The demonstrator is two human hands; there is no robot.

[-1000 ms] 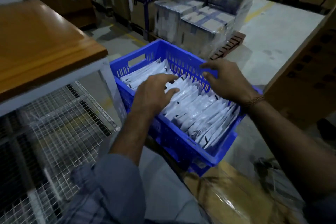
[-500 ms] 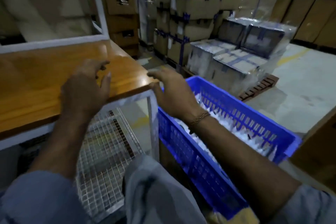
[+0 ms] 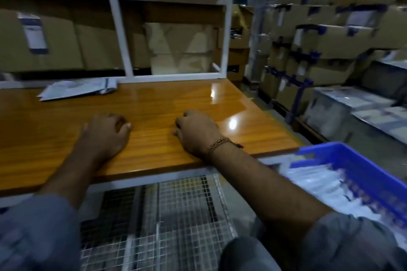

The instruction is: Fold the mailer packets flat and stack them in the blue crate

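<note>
My left hand point(image 3: 105, 133) and my right hand point(image 3: 197, 131) rest side by side on the wooden table top point(image 3: 154, 138), fingers loosely curled, holding nothing. A small pile of white mailer packets point(image 3: 79, 88) lies at the table's far left edge, well beyond both hands. The blue crate point(image 3: 361, 174) stands low at the right, below the table's corner, filled with white folded packets point(image 3: 319, 185) standing in a row. My right forearm, with a bracelet at the wrist, crosses just in front of the crate's near corner.
A white metal frame point(image 3: 123, 35) rises behind the table, with cardboard boxes point(image 3: 66, 46) beyond it. Wrapped and strapped cartons point(image 3: 326, 42) are stacked on pallets at the right. A wire mesh panel point(image 3: 171, 222) sits under the table front.
Both hands left the packets in the crate, swung left and came down onto the table top. The view turned from the crate toward the table.
</note>
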